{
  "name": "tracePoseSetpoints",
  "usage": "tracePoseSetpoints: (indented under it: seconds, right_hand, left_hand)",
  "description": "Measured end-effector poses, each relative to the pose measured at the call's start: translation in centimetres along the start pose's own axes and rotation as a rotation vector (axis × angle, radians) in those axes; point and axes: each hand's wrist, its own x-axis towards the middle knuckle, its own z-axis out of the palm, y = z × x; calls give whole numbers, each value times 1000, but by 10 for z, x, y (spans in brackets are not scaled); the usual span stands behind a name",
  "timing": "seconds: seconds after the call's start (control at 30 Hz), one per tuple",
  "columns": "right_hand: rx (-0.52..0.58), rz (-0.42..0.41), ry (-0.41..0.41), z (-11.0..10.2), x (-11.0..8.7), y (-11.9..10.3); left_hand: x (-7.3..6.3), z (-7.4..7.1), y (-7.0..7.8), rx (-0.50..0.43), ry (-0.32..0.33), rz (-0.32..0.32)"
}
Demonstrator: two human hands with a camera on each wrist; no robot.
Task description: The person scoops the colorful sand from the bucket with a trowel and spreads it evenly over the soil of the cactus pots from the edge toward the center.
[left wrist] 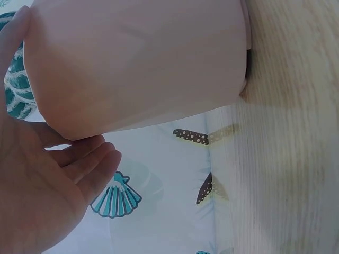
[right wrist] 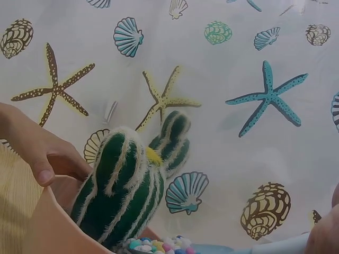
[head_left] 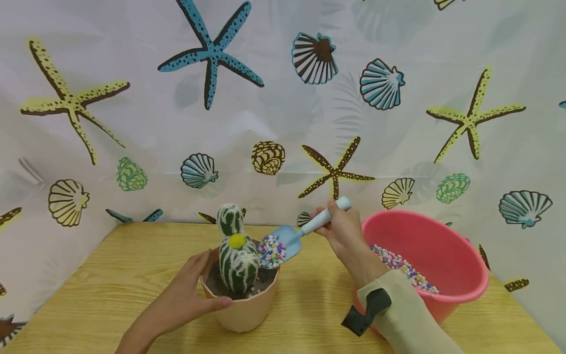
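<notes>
A potted cactus with white fuzzy stripes and a yellow flower stands in a peach flower pot with dark soil. My left hand grips the pot's left side, thumb at the front rim; the left wrist view shows the fingers against the pot wall. In my right hand is the handle of a light blue garden trowel, tilted down toward the pot. Its blade carries colourful pebbles over the pot's right rim, beside the cactus. A few pale bits lie on the soil.
A pink bucket with more colourful pebbles stands at the right, beneath and beside my right forearm. Everything rests on a wooden table. Behind it hangs a white cloth printed with starfish and shells.
</notes>
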Motion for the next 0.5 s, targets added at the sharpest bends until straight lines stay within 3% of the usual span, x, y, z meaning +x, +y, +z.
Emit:
tracePoseSetpoints:
  seconds: [0.5]
  right_hand:
    - [-83,-45,-51,5,-4,-3]
  left_hand:
    - [-1,0,1,-11,-4,0]
